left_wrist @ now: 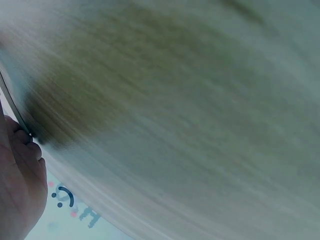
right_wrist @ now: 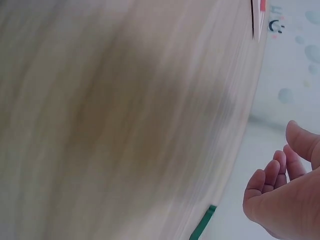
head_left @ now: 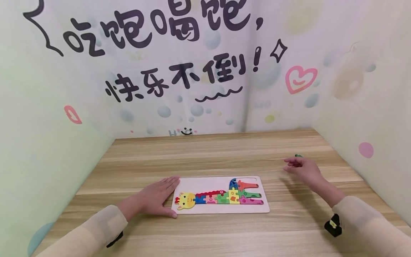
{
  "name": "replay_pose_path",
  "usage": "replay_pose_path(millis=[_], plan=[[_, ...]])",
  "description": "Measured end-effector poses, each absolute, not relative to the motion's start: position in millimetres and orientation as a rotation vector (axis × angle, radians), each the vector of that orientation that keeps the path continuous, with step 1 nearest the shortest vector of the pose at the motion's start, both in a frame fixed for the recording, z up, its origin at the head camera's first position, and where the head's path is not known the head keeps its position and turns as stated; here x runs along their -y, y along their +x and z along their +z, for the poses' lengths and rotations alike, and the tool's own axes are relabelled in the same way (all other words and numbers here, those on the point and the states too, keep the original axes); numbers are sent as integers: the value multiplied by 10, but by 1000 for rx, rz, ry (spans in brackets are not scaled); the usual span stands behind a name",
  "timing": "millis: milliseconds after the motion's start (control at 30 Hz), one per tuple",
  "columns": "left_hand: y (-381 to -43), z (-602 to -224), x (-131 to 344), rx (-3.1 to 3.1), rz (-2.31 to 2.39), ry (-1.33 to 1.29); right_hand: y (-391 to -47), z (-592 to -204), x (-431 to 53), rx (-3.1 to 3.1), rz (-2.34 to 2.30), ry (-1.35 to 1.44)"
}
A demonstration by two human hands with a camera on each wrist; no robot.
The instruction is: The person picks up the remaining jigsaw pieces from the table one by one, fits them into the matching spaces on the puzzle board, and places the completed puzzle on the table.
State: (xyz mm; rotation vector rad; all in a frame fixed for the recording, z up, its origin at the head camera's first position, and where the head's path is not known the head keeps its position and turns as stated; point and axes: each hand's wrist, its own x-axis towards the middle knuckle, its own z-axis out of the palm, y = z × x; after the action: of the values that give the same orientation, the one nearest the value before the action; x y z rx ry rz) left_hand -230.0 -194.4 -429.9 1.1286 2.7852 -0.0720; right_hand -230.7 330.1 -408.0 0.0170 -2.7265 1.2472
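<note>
A white giraffe puzzle board point(head_left: 221, 209) lies flat on the table, its yellow head piece point(head_left: 186, 200) to the left and colourful jigsaw pieces along neck, body and legs. Above the orange leg piece point(head_left: 248, 185) shows a pale outlined recess. My left hand point(head_left: 157, 196) rests at the board's left end, fingertips at the upper corner and thumb by the lower one. Right of the board, my right hand point(head_left: 305, 172) hovers over the table with loosely bent fingers and nothing between them. Close behind it lies a small green piece point(right_wrist: 203, 222), mostly hidden in the head view.
The wood-grain table point(head_left: 205, 233) reaches back to a printed wall cloth point(head_left: 205, 121) with dark lettering and bubbles. Pale cloth also hangs along the left and right sides. A black strap device point(head_left: 334, 225) sits at the right wrist.
</note>
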Motion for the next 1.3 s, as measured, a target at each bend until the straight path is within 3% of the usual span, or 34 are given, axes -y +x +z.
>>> replay_pose_path(millis=[1300], plan=[[-2298, -4304, 1944, -2782, -80, 1125, -2414, -4213, -4080, 2734, 1146, -306]])
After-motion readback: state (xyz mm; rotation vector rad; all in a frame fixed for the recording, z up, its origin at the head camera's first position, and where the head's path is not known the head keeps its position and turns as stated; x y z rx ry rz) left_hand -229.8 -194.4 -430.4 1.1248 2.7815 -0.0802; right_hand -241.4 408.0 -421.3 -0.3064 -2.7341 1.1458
